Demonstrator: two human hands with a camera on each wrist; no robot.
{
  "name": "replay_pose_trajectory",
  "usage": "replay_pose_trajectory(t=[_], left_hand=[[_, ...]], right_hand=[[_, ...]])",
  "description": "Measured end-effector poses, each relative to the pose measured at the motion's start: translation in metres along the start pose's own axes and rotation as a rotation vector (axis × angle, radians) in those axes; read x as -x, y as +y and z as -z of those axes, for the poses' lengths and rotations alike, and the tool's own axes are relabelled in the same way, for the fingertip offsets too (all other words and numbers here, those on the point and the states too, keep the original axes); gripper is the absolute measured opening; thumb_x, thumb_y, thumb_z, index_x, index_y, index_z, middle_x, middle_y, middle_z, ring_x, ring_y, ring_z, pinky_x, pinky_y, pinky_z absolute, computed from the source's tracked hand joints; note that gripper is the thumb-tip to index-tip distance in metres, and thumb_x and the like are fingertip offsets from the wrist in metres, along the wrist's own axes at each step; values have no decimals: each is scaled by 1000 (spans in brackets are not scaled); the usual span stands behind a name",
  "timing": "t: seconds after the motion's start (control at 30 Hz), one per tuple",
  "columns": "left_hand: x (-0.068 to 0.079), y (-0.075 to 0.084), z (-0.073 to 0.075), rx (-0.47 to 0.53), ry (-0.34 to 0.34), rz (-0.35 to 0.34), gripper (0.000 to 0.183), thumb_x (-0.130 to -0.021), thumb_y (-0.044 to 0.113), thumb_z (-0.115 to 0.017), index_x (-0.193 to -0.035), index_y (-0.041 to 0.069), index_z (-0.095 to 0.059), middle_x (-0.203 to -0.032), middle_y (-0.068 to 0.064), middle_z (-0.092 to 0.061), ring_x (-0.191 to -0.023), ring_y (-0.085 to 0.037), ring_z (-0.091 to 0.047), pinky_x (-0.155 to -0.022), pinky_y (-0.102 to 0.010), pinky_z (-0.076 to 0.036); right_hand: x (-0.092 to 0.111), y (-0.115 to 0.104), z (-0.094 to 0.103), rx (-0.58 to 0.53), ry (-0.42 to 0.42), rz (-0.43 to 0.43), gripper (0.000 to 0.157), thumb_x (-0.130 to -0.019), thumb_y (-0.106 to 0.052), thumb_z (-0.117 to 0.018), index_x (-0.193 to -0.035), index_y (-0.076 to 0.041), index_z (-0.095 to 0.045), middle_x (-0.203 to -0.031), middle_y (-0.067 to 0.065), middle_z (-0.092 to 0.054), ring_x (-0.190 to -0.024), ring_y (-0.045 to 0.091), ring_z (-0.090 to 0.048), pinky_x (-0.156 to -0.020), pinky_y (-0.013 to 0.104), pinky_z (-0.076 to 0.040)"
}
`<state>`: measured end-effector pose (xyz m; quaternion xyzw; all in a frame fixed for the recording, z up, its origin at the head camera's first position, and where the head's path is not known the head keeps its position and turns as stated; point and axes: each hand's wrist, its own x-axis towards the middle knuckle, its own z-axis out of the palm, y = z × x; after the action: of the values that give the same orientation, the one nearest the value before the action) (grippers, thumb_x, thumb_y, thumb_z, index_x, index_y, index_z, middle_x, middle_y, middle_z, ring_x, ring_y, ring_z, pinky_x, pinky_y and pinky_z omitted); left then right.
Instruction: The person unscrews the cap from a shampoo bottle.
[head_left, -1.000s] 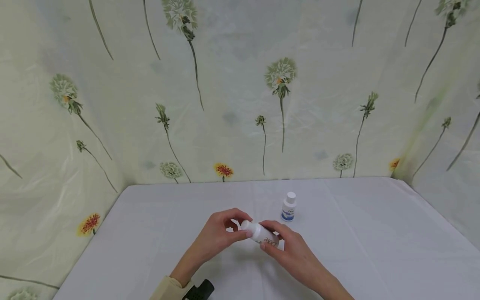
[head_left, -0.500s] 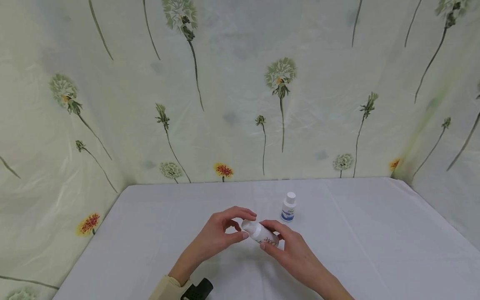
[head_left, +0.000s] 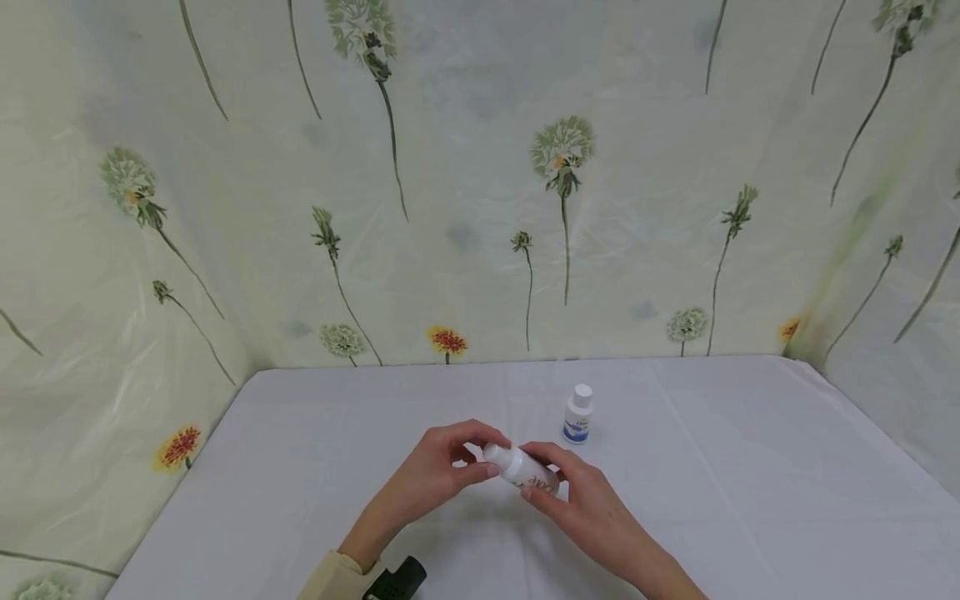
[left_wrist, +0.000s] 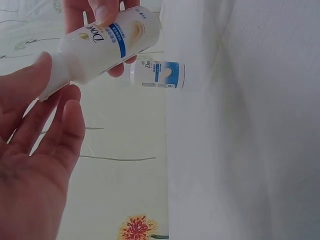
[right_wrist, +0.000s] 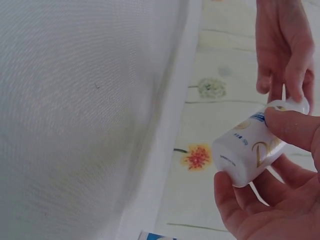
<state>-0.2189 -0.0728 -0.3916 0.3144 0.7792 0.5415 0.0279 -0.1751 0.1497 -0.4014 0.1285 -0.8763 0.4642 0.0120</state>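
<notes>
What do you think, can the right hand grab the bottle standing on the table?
Probably not now: the right hand is holding the other bottle. The standing bottle is just beyond, with nothing seen between, so freeing the hand might be enough.

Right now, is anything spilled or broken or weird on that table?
No, nothing stands out. The held bottle tilts, but the right hand grips it and the left hand pinches its cap. The other bottle stands upright on the white cloth, and no spill or damage shows.
</notes>
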Motion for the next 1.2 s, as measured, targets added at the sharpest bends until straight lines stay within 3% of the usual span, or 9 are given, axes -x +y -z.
replay_pose_trajectory(t=[0.23,0.5,0.7,0.9,1.03,1.2], left_hand=[[0,2,-2,-62,61,52,21,-85,21,-79,-104,25,-70,-91,10,-65,-85,-15,-58,-71,-28,-52],[0,2,-3,-66,85,47,28,-81,23,-83,-105,24,-68,-91,11,-64,-83,-14,-58,-68,-27,-51],[0,0,0,-14,38,8,42,-81,17,-83,-117,26,-64,-105,10,-64,-88,-19,-56,-67,-27,-49],[2,-3,2,136,-55,-33,30,-89,0,-70,-115,15,-70,-125,1,-62,-99,-23,-57,-73,-29,-53],[2,-4,3,154,-60,-29,30,-90,-5,-66,-112,13,-71,-122,1,-63,-100,-21,-57,-75,-29,-54],[1,-3,4,85,-43,-16,31,-90,-2,-68,-112,21,-71,-111,8,-66,-91,-19,-56,-71,-27,-53]], right_hand=[[0,0,-1,2,6,2,42,-88,-17,-75,-125,-27,-60,-114,-11,-62,-104,15,-54,-92,48,-45],[1,1,-1,6,5,21,42,-87,-18,-76,-125,-28,-60,-114,-12,-62,-103,13,-54,-91,45,-46],[0,1,0,5,0,19,43,-87,-18,-76,-126,-28,-59,-114,-12,-62,-103,14,-55,-91,46,-45],[0,3,0,1,-7,21,42,-88,-19,-75,-126,-28,-59,-113,-10,-62,-103,14,-55,-90,47,-46],[1,4,0,-2,-4,33,43,-88,-17,-75,-125,-30,-59,-114,-12,-62,-104,14,-55,-93,47,-44],[0,4,-1,-3,-5,22,43,-87,-16,-75,-125,-29,-59,-114,-12,-62,-104,13,-55,-93,46,-44]])
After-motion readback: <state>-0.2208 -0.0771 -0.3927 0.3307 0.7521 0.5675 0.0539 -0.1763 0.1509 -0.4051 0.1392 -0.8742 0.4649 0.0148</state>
